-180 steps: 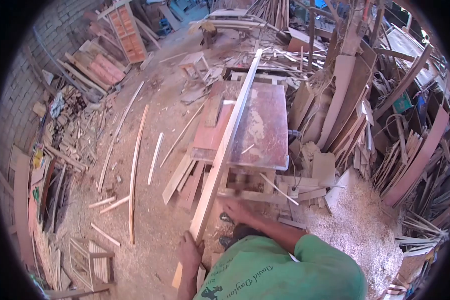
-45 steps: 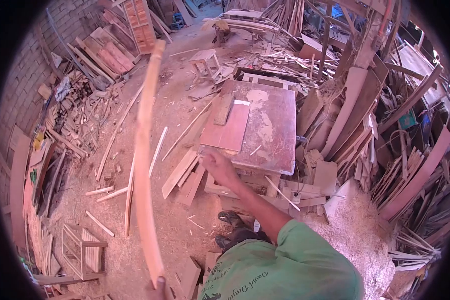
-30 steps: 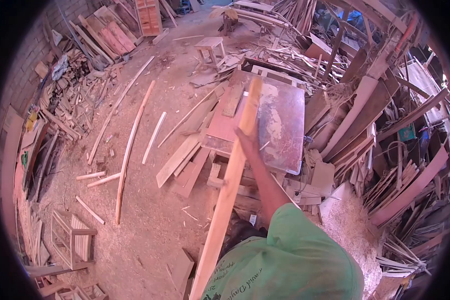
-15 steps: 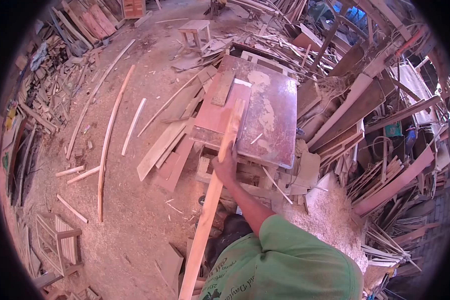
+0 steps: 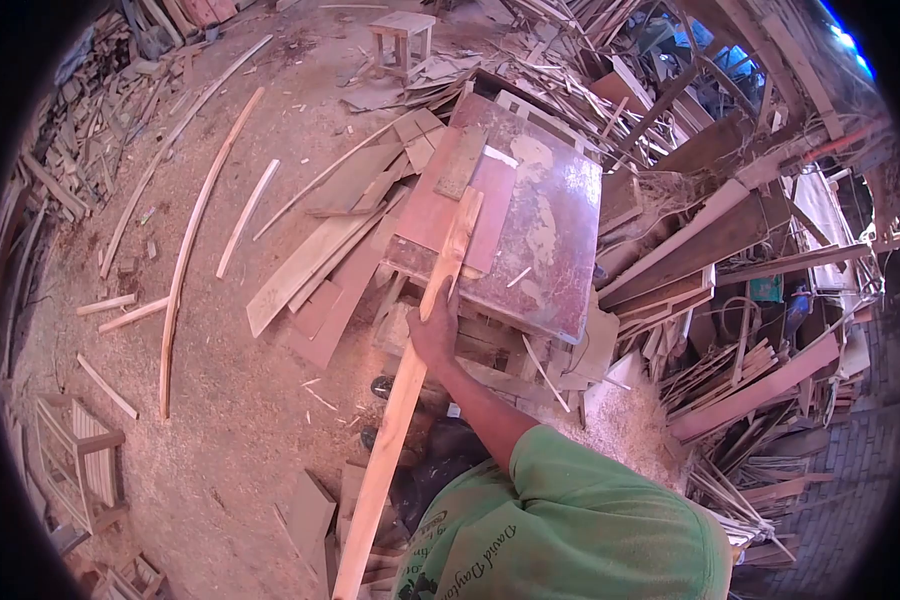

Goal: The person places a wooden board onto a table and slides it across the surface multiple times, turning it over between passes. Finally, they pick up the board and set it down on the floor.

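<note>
My right hand [image 5: 433, 335] is wrapped round a long, narrow wooden plank [image 5: 395, 420] near its upper part. The plank slants from the bottom edge of the view up to the table. Its far end lies over a reddish board [image 5: 490, 190] on the worn, brown-topped table [image 5: 560, 255]. A short, rough piece of wood [image 5: 462, 162] rests on that board, just beyond the plank's tip. To the right of my hand a thin wood sliver [image 5: 518, 277] lies on the tabletop. My left hand is out of view.
Loose boards [image 5: 315, 255] lean or lie left of the table. Long strips [image 5: 195, 235] are scattered on the dusty floor. A small stool [image 5: 402, 40] stands behind. Scrap wood [image 5: 730, 375] is heaped on the right. A wooden frame [image 5: 80, 455] sits at lower left.
The view has shifted, so the floor strips and stool sit differently in it. My right hand keeps its grip on the plank, whose far end still lies over the table.
</note>
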`<act>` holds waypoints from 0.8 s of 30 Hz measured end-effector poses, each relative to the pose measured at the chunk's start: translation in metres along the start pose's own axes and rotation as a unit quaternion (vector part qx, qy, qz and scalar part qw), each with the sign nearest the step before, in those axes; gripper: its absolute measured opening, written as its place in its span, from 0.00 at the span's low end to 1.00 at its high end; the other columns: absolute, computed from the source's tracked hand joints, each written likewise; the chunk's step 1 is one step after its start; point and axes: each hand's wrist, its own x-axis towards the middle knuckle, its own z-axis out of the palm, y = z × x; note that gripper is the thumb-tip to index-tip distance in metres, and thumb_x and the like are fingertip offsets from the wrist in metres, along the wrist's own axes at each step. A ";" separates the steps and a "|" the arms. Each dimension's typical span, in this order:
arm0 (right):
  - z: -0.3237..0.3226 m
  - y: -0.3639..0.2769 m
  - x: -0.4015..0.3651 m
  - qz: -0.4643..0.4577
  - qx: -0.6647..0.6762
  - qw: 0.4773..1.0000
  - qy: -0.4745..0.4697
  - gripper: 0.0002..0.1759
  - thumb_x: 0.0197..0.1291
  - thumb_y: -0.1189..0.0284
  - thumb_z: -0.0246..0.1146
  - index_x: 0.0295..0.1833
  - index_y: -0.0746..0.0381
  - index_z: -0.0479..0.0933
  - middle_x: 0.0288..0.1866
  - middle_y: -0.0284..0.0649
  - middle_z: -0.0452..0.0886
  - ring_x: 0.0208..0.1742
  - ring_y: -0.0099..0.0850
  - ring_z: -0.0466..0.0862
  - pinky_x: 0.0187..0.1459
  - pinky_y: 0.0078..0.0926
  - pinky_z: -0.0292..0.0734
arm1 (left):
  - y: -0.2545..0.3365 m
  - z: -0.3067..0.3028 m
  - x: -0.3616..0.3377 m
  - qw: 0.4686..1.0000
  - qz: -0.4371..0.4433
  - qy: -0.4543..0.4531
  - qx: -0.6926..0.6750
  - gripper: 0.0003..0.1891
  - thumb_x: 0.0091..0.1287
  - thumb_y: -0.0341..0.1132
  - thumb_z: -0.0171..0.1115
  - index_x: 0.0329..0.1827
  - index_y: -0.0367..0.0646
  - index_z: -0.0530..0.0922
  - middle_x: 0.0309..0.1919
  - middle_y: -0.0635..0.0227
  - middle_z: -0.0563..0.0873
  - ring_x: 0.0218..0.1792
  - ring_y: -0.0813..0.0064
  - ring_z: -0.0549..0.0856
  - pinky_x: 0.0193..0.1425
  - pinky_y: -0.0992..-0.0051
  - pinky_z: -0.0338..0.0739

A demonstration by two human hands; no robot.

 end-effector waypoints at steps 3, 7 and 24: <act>0.002 -0.003 0.004 -0.007 -0.020 1.000 0.006 0.56 0.63 0.71 0.70 0.90 0.71 0.45 0.86 0.75 0.52 0.85 0.71 0.60 0.83 0.49 0.64 | 0.010 -0.001 0.002 1.000 -0.009 0.017 -0.009 0.31 0.81 0.57 0.61 0.43 0.29 0.86 0.30 0.61 0.85 0.25 0.66 0.77 0.25 0.63 0.72; 0.005 0.000 0.011 -0.021 -0.047 0.998 0.025 0.55 0.62 0.70 0.69 0.89 0.70 0.49 0.82 0.75 0.59 0.80 0.71 0.67 0.79 0.51 0.70 | -0.028 0.001 0.040 0.984 0.120 0.049 0.125 0.30 0.80 0.58 0.63 0.34 0.34 0.84 0.26 0.67 0.78 0.25 0.72 0.70 0.25 0.65 0.66; 0.010 0.009 0.054 -0.040 -0.103 0.993 0.029 0.37 0.84 0.64 0.52 0.87 0.75 0.54 0.84 0.78 0.56 0.85 0.70 0.61 0.84 0.51 0.59 | -0.014 0.019 0.066 1.000 0.007 0.012 -0.001 0.26 0.72 0.57 0.75 0.33 0.41 0.81 0.22 0.77 0.73 0.26 0.79 0.71 0.27 0.69 0.71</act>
